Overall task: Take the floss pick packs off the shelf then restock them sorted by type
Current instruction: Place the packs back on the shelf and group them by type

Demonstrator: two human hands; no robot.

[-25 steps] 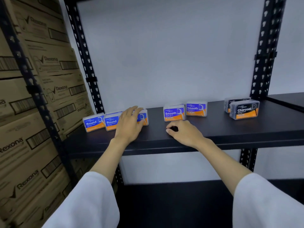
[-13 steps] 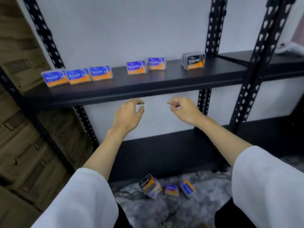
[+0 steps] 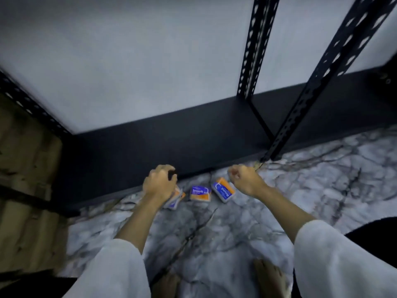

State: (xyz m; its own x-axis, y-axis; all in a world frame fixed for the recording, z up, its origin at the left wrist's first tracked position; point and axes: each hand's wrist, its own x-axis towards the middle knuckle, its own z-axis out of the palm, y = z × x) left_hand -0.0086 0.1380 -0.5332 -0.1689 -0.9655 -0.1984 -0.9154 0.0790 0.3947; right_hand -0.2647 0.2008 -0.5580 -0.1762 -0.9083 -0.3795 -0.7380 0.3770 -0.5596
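The person looks down at a gray marble floor with dark lines running through it. Three floss pick packs lie on the floor, just in front of the low black shelf. The middle pack is blue on top and orange below, and it has the word "Smooth" on it. The pack to its right is blue and orange too (its word is upside down, and it looks like "Round"). It lies tilted, with one corner toward the shelf. The third pack is on the left, and most of it hides under the left hand, so only an orange and blue edge peeks out. The left hand is low over that pack with its fingers bent, and something dark shows at its fingertips, but the picture is too blurry to tell if the hand is holding the pack or only touching it. The right hand hangs in the air just above the right pack. Its fingers are curled in loosely and there is nothing in them. Both arms wear white sleeves. Two bare feet stand on the floor at the bottom. Black metal posts with holes go up from the shelf in front of a white wall. Brown boxes sit at the left side, all blurry.
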